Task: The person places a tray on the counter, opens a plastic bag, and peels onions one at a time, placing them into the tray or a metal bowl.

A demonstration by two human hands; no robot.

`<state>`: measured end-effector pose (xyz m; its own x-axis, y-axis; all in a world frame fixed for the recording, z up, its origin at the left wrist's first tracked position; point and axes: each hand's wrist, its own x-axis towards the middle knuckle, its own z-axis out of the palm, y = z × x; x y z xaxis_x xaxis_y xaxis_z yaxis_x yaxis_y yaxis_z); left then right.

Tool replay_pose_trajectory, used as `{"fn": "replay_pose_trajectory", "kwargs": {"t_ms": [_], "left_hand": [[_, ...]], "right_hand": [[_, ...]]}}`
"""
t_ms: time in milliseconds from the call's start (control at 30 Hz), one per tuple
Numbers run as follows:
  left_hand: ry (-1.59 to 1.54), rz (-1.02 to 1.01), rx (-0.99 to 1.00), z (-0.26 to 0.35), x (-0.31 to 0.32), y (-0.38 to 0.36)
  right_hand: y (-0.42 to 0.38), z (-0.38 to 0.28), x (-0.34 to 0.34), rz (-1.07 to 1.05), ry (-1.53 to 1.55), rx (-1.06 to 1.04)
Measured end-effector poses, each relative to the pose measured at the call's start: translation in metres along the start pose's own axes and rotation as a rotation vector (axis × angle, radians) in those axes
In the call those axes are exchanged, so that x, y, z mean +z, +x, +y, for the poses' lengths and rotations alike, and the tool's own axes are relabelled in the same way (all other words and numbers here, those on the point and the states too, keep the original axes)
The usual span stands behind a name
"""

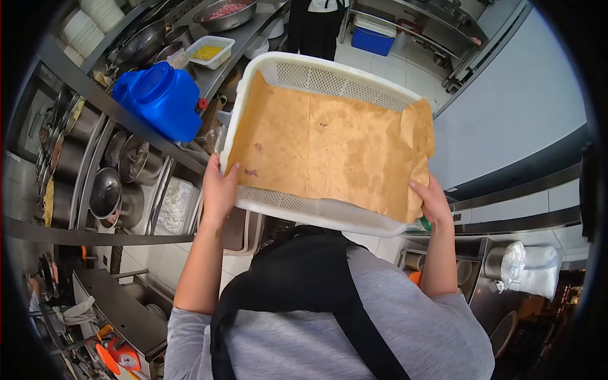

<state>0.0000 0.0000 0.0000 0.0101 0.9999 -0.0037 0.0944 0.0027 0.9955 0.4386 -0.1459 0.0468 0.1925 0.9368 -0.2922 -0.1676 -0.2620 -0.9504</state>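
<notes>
A white perforated plastic basket (339,68) is held up in front of my body, slightly tilted. Brown paper (316,139) with a few dark stains lines its inside and is crumpled at the right end. My left hand (220,190) grips the left rim near the front corner, thumb over the edge. At the right end, my right hand (433,201) is closed on the rim and the paper's edge. The fingers under the basket are hidden.
A blue plastic jug (158,101) stands on the left shelf, near a white basket of yellow food (210,53) and a metal bowl (225,14). A person (316,31) stands ahead. A grey-white panel (513,107) is at the right.
</notes>
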Motion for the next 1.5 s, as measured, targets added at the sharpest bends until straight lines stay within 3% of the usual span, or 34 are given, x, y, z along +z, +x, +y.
{"fn": "replay_pose_trajectory", "kwargs": {"t_ms": [67,200,400,567,667,733,800,900,967,1033,1300,1333,1500], "left_hand": [[0.327,0.172,0.193,0.004,0.001,-0.012],[0.357,0.303,0.187,0.024,0.019,-0.034],[0.518,0.574,0.202,0.029,0.016,-0.09],[0.479,0.795,0.121,0.024,-0.006,-0.152],[0.463,0.943,-0.032,0.025,-0.028,-0.194],[0.406,1.028,-0.037,0.029,-0.045,-0.22],[0.337,1.089,-0.019,0.027,-0.066,-0.249],[0.328,1.124,-0.072,0.025,-0.084,-0.294],[0.168,1.223,0.06,0.019,-0.1,-0.324],[0.141,1.336,0.032,0.02,-0.118,-0.347],[0.191,1.476,-0.009,-0.01,-0.181,-0.483],[0.213,1.493,-0.084,-0.015,-0.188,-0.506],[0.143,1.711,-0.139,-0.008,-0.207,-0.571]], "right_hand": [[0.0,0.01,0.004,0.029,-0.071,-0.008],[0.03,0.034,-0.003,0.051,-0.114,0.002],[0.087,0.045,0.015,-0.196,-0.203,0.135],[0.135,0.055,0.075,-0.413,-0.198,0.043],[0.138,0.035,0.142,-0.47,-0.271,-0.031],[0.128,0.032,0.178,-0.507,-0.333,-0.028],[0.124,0.027,0.216,-0.566,-0.445,-0.24],[0.097,0.018,0.265,-0.621,-0.418,-0.253],[0.081,0.022,0.29,-0.643,-0.447,-0.296],[0.063,0.029,0.324,-0.692,-0.487,-0.359],[-0.058,0.057,0.439,-0.94,-0.548,-0.323],[-0.073,0.064,0.454,-0.971,-0.528,-0.33],[-0.131,0.101,0.521,-1.202,-0.51,-0.328]]}}
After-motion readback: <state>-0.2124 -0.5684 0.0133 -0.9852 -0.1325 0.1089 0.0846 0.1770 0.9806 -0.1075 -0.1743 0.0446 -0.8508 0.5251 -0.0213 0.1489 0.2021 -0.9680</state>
